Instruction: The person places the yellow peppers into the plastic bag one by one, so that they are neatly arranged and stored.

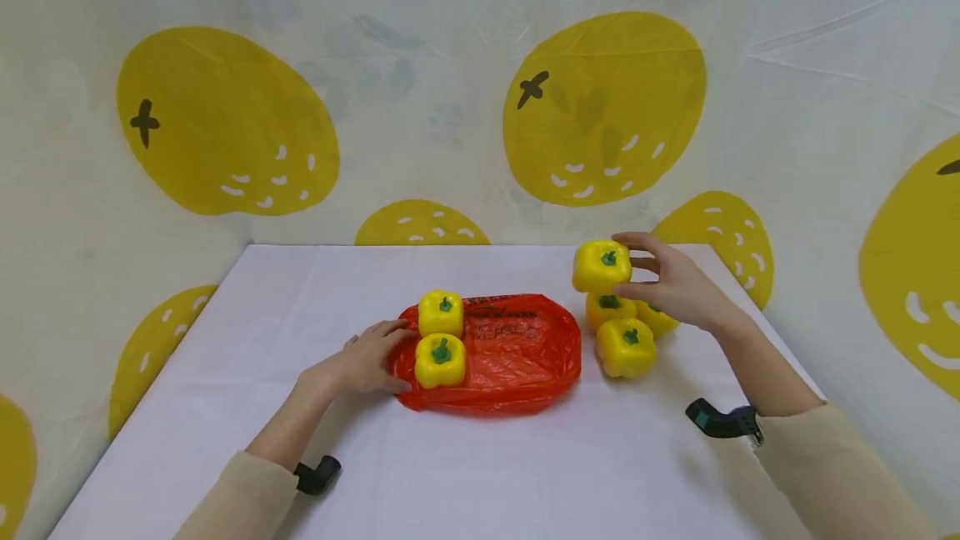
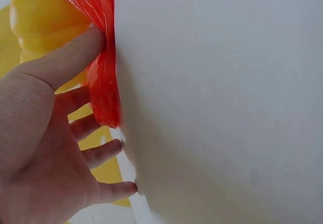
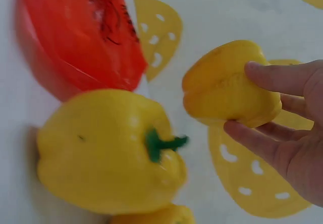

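Observation:
A red plastic bag (image 1: 517,357) lies flat on the white table, with one yellow bell pepper (image 1: 440,312) and a nearer yellow bell pepper (image 1: 439,362) on its left part. My left hand (image 1: 371,357) is at the bag's left edge, fingers spread; in the left wrist view the thumb (image 2: 75,52) touches the red plastic. My right hand (image 1: 675,282) holds another yellow bell pepper (image 3: 227,85) between thumb and fingers. It is raised above a group of three: a front pepper (image 1: 626,348), one behind it (image 1: 609,311) and a partly hidden one (image 1: 658,319).
The white table (image 1: 480,473) ends at a back edge against a hanging cloth (image 1: 420,107) printed with large yellow fruit. A black wrist camera (image 1: 723,421) sits on the right wrist, and another camera (image 1: 318,475) on the left.

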A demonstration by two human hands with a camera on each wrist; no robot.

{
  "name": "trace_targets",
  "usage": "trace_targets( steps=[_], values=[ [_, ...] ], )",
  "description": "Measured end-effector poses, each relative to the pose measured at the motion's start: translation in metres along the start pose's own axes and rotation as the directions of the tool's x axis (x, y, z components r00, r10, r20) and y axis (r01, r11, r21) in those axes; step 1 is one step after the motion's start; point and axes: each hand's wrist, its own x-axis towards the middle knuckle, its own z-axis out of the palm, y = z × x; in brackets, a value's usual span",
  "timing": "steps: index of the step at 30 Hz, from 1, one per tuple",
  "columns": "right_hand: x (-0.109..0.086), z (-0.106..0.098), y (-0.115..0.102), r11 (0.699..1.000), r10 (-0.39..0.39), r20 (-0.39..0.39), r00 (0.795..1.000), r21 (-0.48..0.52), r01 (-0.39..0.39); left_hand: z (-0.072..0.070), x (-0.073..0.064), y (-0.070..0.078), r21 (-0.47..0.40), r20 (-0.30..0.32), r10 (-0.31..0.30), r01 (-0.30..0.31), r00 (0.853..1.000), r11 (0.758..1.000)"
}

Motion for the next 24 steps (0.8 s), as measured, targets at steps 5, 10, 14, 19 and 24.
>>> trace_targets(
  steps=[5,10,14,19,24],
  values=[
    [0.014,0.03,-0.002,0.999,-0.011,0.034,0.999,0.041,0.009,0.001,-0.001,-0.001,-0.006,-0.013,0.012,-0.012,1.0,1.0],
    [0.024,0.049,-0.006,0.998,0.005,0.051,0.999,0.055,-0.008,0.001,-0.001,-0.001,-0.018,-0.011,0.009,-0.009,1.0,1.0],
    [0.03,0.06,-0.011,0.998,-0.014,0.06,0.998,0.061,0.01,0.0,0.0,0.0,-0.015,-0.01,-0.01,0.01,1.0,1.0],
    [0.037,0.07,-0.016,0.998,-0.032,0.087,0.996,0.059,0.027,0.0,0.002,0.001,-0.015,-0.013,-0.027,0.027,1.0,1.0],
    [0.043,0.081,-0.023,0.996,-0.034,0.126,0.991,0.083,0.024,-0.001,0.002,0.001,-0.016,-0.013,-0.03,0.03,0.999,0.999]
  ],
)
